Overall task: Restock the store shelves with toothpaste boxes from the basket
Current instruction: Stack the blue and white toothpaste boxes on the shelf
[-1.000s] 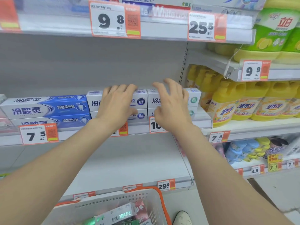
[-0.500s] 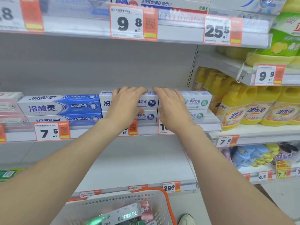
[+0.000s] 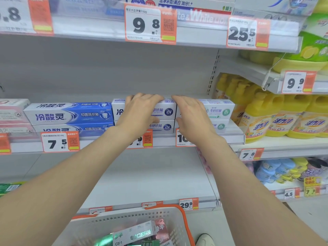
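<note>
on the white shelf point(image 3: 88, 141), stacked toothpaste boxes point(image 3: 166, 111), yellow bottles point(image 3: 257, 121) beside

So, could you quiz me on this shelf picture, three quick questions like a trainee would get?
1. True or false: the left hand and the right hand both touch toothpaste boxes.
2. What stands right of those boxes? A) yellow bottles B) bread C) tins
3. Fill in: the price tag below the blue boxes reads ___.
Key: 1 true; 2 A; 3 7.5
</note>
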